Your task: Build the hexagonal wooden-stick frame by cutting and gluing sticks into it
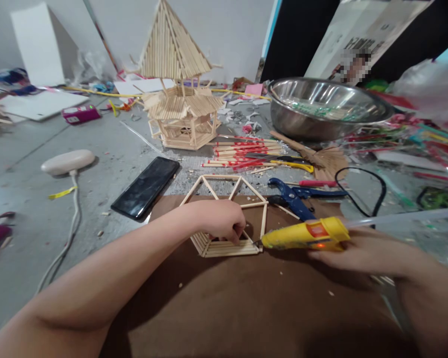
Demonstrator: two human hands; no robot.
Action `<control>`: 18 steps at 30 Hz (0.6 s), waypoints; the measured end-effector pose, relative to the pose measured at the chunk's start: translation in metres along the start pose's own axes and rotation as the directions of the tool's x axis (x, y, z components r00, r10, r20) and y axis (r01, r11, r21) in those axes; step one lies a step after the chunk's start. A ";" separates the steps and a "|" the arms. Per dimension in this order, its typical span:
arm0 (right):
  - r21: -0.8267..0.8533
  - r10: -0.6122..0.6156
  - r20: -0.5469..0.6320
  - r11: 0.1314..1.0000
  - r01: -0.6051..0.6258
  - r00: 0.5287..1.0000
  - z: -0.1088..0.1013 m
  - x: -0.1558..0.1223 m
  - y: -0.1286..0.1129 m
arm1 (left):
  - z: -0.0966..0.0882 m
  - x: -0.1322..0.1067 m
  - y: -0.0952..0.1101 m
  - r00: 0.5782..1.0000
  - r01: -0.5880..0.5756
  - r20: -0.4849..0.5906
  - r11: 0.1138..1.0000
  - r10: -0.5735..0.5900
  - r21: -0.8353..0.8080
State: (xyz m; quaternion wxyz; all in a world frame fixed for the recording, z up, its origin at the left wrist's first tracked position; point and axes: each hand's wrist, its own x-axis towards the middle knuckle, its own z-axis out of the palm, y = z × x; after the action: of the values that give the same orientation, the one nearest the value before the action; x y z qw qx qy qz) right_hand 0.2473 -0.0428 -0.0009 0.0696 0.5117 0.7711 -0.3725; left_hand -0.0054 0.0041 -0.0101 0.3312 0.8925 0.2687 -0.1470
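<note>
A hexagonal frame of wooden sticks lies on a brown board. My left hand is curled over the frame's near side, fingers pinched on the stacked sticks there. My right hand grips a yellow glue gun whose nozzle points left at the frame's near right corner. A clear glue stick juts out behind the gun.
A finished stick pagoda stands at the back. Nearby lie a black phone, blue cutters, red-tipped sticks, a steel bowl, a black cable and a white plug with cord.
</note>
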 end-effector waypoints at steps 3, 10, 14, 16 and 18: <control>-0.014 -0.012 0.090 1.000 0.013 0.996 -0.001 -0.001 0.002 | 0.000 0.000 0.000 1.000 0.007 0.018 1.000 -0.006 -0.024; -0.059 -0.005 0.111 0.998 0.012 0.994 -0.003 -0.002 0.001 | -0.001 -0.001 0.001 1.000 0.004 0.021 1.000 -0.003 -0.018; 0.016 -0.016 0.105 1.000 0.014 0.994 -0.006 -0.003 -0.005 | -0.001 -0.001 0.000 1.000 0.007 0.021 1.000 -0.007 -0.020; 0.052 -0.015 0.097 0.999 0.010 0.995 -0.006 -0.004 -0.005 | -0.001 -0.001 -0.001 1.000 0.008 0.010 1.000 -0.008 -0.018; 0.062 -0.004 0.077 0.998 -0.001 0.997 -0.006 -0.003 -0.003 | -0.001 -0.001 0.000 1.000 0.002 0.007 1.000 -0.002 -0.020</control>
State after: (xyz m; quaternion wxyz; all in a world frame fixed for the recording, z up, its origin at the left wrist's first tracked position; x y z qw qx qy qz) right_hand 0.2474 -0.0418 0.0063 0.0829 0.4981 0.7564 -0.4158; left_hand -0.0058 0.0046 -0.0093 0.3410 0.8882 0.2702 -0.1476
